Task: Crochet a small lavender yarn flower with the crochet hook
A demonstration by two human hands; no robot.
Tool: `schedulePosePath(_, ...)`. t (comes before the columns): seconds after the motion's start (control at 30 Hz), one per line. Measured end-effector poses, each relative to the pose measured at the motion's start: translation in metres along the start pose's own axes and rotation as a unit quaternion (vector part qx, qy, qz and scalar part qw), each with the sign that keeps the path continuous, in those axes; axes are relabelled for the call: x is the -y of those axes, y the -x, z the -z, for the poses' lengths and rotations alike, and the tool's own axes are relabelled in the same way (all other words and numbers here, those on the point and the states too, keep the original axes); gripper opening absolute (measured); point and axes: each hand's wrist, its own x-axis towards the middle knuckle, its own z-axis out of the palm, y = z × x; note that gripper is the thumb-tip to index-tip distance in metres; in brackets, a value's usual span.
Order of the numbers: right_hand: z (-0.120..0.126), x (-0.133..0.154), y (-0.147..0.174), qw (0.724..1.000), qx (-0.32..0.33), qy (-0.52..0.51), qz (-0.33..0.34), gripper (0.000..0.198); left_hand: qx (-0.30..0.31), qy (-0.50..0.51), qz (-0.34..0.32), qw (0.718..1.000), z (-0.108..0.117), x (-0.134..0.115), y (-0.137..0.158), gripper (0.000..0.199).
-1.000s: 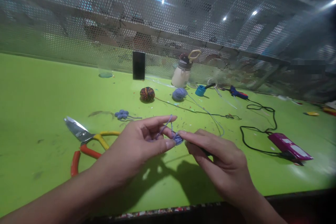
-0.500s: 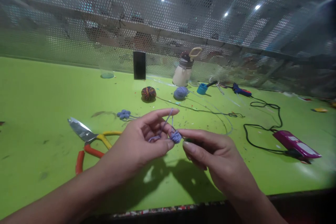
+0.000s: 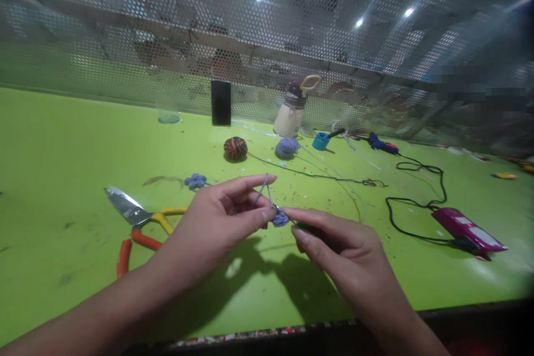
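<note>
Between thumb and fingers, my left hand (image 3: 229, 206) pinches a small piece of blue-purple crochet (image 3: 280, 217), and a strand of the same yarn loops over its raised index finger. My right hand (image 3: 344, 250) closes around a crochet hook (image 3: 294, 222); its thin shaft reaches the crochet piece, and a bit of green handle shows under the fingers. Scissors (image 3: 142, 219) with orange and yellow handles lie just left of my left hand, partly behind the forearm. Beyond them rests a blue-purple crochet flower (image 3: 195, 181).
Farther back are a multicoloured yarn ball (image 3: 236, 148), a blue-purple yarn ball (image 3: 287, 147), a bottle (image 3: 289, 114), a black phone-like slab (image 3: 221, 103) and a blue tape roll (image 3: 321, 141). Rightward lie a glue gun (image 3: 382, 144) and a magenta corded box (image 3: 467, 229). Perforated metal (image 3: 187, 61) rises behind.
My left index finger has shifted slightly left with its yarn loop. The crochet piece has turned a little, and the hook's metal tip now shows above it.
</note>
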Motion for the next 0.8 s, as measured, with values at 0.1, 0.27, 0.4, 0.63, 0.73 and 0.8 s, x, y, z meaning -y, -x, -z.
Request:
schedulePosePath(0.1,0.0,0.0,0.002,0.999,-0.001,-0.035,-0.018,0.031,0.023,0.013,-0.017,1.0,0.0,0.001,0.002,0.039)
schedulePosePath(0.27,-0.003,-0.001,0.004,0.998,0.0,-0.061,-0.028,0.031,0.039,-0.016,-0.012,0.999,-0.001,0.002,0.004,0.048)
schedulePosePath(0.4,-0.003,0.0,0.005,1.0,-0.006,-0.02,-0.007,0.029,0.04,-0.035,0.009,0.999,-0.004,-0.001,0.005,0.067)
schedulePosePath(0.63,0.002,0.005,0.008,1.0,-0.008,0.025,0.009,0.028,0.045,-0.032,0.025,0.998,-0.004,-0.003,0.009,0.085)
schedulePosePath(0.73,0.006,0.003,0.011,0.998,0.005,0.031,0.062,0.032,0.053,-0.009,0.025,0.998,-0.001,-0.003,0.006,0.074)
schedulePosePath(0.8,0.01,0.0,0.013,0.992,0.028,0.031,0.121,0.037,0.074,-0.007,0.036,0.997,0.001,-0.004,0.002,0.061)
